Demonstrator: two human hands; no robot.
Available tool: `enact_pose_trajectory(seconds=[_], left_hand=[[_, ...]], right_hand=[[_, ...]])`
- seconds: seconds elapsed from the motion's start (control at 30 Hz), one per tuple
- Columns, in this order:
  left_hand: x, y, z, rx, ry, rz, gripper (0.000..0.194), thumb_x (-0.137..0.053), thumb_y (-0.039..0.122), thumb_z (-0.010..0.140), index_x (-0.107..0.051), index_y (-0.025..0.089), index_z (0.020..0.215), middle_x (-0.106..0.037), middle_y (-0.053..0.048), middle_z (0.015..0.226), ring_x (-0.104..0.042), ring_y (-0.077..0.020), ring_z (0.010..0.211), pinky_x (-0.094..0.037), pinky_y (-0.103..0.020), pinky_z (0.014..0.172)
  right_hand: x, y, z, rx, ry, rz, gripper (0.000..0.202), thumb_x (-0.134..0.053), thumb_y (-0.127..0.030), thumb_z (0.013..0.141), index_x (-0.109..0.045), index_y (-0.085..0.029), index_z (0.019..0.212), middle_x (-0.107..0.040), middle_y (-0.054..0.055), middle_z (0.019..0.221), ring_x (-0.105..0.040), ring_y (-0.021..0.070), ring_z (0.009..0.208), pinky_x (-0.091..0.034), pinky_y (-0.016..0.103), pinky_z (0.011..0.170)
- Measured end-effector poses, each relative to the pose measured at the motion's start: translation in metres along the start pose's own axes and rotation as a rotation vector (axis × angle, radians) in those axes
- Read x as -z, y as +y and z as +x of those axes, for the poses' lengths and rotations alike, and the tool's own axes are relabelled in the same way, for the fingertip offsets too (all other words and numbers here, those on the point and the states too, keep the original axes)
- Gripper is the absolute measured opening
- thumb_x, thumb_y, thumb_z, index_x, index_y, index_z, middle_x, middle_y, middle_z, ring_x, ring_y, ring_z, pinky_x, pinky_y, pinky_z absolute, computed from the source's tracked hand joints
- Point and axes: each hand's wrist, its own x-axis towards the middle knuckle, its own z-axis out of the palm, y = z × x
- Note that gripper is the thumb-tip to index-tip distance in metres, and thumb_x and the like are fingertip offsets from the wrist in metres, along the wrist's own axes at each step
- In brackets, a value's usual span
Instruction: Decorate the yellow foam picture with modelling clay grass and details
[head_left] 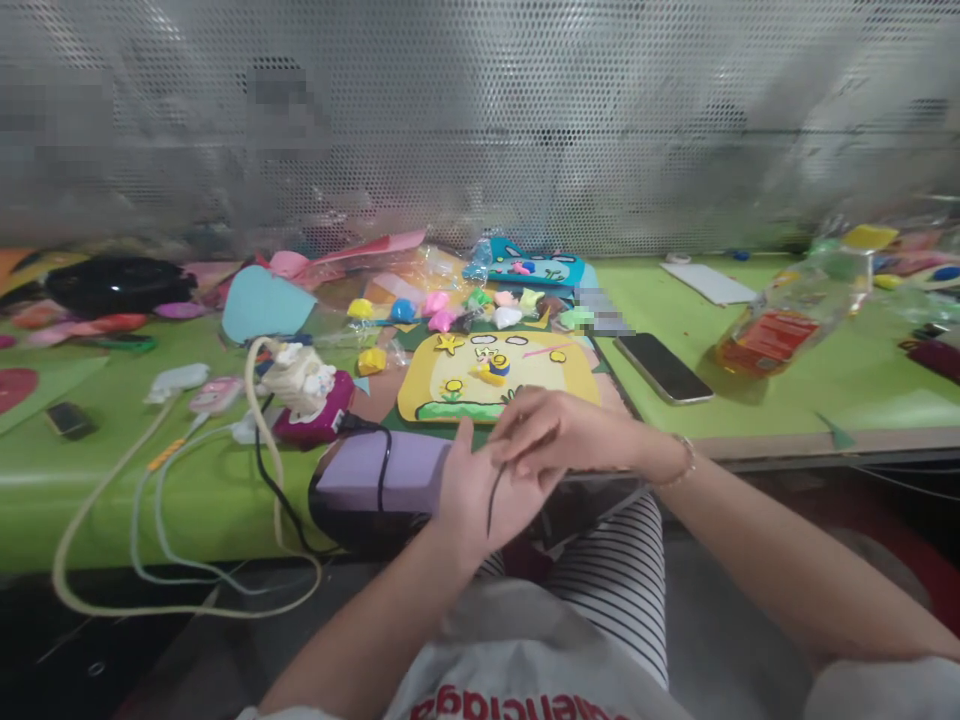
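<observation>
Left hand [476,492] lies open, palm up, a thin dark strand [492,497] along its palm. From my end, the right hand [556,430] bends over it, fingertips at the strand's far end; I cannot tell whether they pinch it. Just beyond both hands lies the yellow card [422,372], with the phone [664,368] to its right.

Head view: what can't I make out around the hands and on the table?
All in the head view:
- Upper end of the dark strand: covered by the fingers of the right hand.
- Most fingers of the left hand: behind the right hand.
- Part of the yellow card's lower edge: behind the right hand.
- Small print on the bottle label: blurred.
</observation>
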Motion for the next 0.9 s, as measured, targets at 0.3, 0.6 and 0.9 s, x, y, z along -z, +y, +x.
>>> enact_pose_trajectory(seconds=[0.3,0.6,0.9], left_hand=[[0.013,-0.024,-0.008,0.226,-0.011,-0.006,0.058,-0.027,0.055,0.093,-0.057,0.014,0.120,-0.059,-0.012,0.129,-0.046,-0.0242,0.129,-0.024,-0.042,0.113],[0.012,0.019,-0.014,0.364,-0.076,0.446,0.071,-0.026,0.062,0.091,-0.054,0.010,0.130,-0.043,-0.016,0.146,-0.034,-0.0272,0.138,-0.016,-0.044,0.117],[-0.008,0.081,-0.014,-0.483,0.209,1.749,0.050,-0.048,0.057,0.087,-0.060,0.027,0.126,-0.054,-0.005,0.137,-0.042,-0.0303,0.132,-0.025,-0.048,0.115]], right_hand=[[-0.019,0.009,-0.039,-0.135,0.093,0.164,0.007,-0.073,-0.026,0.076,-0.077,-0.027,0.082,-0.063,0.002,0.091,-0.062,0.0115,0.079,-0.053,0.025,0.072],[0.070,0.038,-0.005,-0.075,0.500,0.235,0.008,-0.080,-0.024,0.067,-0.074,-0.021,0.072,-0.072,0.002,0.077,-0.066,0.0104,0.074,-0.054,0.025,0.073],[0.088,0.087,0.033,-0.213,0.373,0.531,0.021,-0.083,-0.029,0.062,-0.072,-0.016,0.074,-0.073,0.003,0.074,-0.068,0.0099,0.069,-0.057,0.024,0.070]])
